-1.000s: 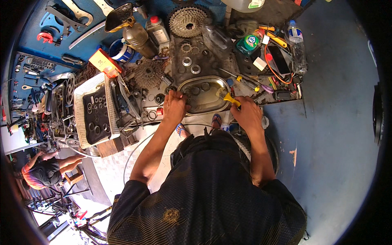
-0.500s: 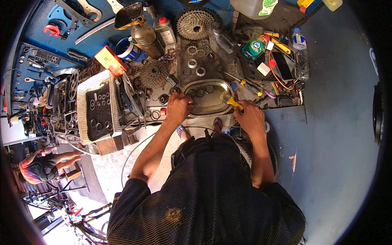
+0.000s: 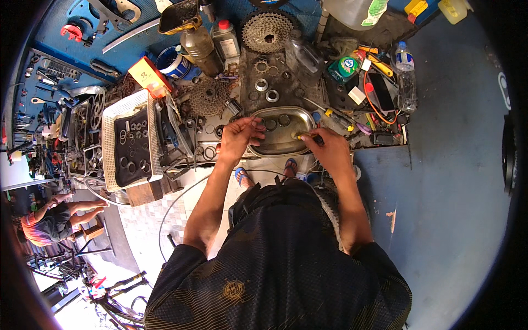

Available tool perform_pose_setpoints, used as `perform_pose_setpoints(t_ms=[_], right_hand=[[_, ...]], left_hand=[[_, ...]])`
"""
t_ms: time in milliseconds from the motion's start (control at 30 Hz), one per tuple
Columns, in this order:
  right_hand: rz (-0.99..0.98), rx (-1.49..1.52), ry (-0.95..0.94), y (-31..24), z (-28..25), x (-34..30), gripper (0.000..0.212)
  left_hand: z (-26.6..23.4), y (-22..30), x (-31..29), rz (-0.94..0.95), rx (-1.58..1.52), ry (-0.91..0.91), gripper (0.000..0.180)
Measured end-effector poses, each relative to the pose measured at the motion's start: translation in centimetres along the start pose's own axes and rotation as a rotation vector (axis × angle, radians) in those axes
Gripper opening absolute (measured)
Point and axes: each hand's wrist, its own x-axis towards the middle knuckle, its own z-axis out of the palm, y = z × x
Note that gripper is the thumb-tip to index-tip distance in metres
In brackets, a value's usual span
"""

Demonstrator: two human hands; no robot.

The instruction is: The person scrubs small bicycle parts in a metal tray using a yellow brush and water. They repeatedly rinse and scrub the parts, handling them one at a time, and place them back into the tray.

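A shallow oval metal tray (image 3: 309,122) sits at the bench's front edge, with a few dark rings (image 3: 284,120) in it. My right hand (image 3: 331,155) is closed on a small yellow-handled brush (image 3: 300,135), its head low over the right part of the tray. Most of the handle is hidden by the fingers. At the tray's left edge, my left hand (image 3: 237,141) has its fingers pinched together. Whatever lies between those fingertips is too small to name. Two silver rings (image 3: 271,96) lie just beyond the tray.
On the left stands a cream plastic basket (image 3: 108,144) holding several rings on dark cloth. Sprocket cassettes (image 3: 267,33), bottles (image 3: 225,39) and a drink bottle (image 3: 406,74) crowd the back. Right of the tray lie a screwdriver (image 3: 335,116) and phone (image 3: 380,92). Another person (image 3: 52,223) sits far left.
My right hand has turned and lowered the brush into the tray, hiding most of its yellow handle. My left hand has rolled over slightly, its fingertips now by the tray's left edge.
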Motion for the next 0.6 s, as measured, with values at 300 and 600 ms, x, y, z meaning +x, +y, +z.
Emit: perform_pose_setpoints(t_ms=[300, 600], right_hand=[[-0.196, 0.149, 0.027, 1.5, 1.8, 0.1, 0.027], [-0.205, -0.014, -0.116, 5.0, 0.9, -2.7, 0.039]], left_hand=[[0.7, -0.5, -0.8, 0.041, 0.063, -0.004, 0.027], [0.7, -0.9, -1.2, 0.058, 0.101, 0.003, 0.027]])
